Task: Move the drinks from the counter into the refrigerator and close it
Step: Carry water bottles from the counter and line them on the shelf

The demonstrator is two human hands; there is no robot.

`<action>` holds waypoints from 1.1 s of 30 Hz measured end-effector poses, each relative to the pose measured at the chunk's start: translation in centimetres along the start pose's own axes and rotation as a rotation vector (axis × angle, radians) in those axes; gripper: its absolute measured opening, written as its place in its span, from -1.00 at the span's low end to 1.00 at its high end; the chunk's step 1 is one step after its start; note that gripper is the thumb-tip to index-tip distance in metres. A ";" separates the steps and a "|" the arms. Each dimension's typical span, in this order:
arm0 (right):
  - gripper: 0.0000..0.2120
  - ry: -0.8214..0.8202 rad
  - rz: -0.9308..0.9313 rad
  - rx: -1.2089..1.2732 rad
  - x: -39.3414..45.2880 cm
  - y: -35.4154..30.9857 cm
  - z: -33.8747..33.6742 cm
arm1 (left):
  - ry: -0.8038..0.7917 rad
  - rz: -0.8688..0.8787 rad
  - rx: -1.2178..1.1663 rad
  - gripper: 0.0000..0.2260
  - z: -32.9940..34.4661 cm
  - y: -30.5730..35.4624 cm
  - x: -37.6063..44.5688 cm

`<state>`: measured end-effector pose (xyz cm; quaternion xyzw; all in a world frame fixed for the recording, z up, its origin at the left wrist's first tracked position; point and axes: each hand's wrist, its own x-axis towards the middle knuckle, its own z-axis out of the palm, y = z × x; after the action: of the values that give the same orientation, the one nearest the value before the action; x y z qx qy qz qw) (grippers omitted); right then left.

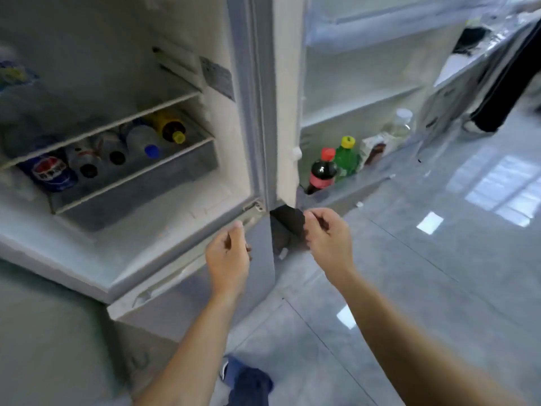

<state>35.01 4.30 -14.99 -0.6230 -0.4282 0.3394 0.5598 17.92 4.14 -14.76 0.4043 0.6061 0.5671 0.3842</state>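
Standing at the open fridge [164, 256], both hands empty | left hand [228, 254] and right hand [328, 238] loosely curled at frame centre | drinks [117, 150] lie shelved centre left, more in the door [363, 92] rack | step: loading apparently done | next: swing door shut.

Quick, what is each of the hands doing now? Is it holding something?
Left hand: fingers loosely curled, holding nothing.
Right hand: fingers loosely curled, holding nothing.
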 end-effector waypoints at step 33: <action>-0.89 0.790 1.414 0.008 -32.1 22.6 -34.0 | -1.074 -0.594 0.903 -0.77 21.5 -20.1 -14.3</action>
<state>56.20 -39.02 -34.27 -0.8182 0.2975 0.3693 0.3250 42.13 -1.63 -36.05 0.5624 0.5924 -0.1376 0.5602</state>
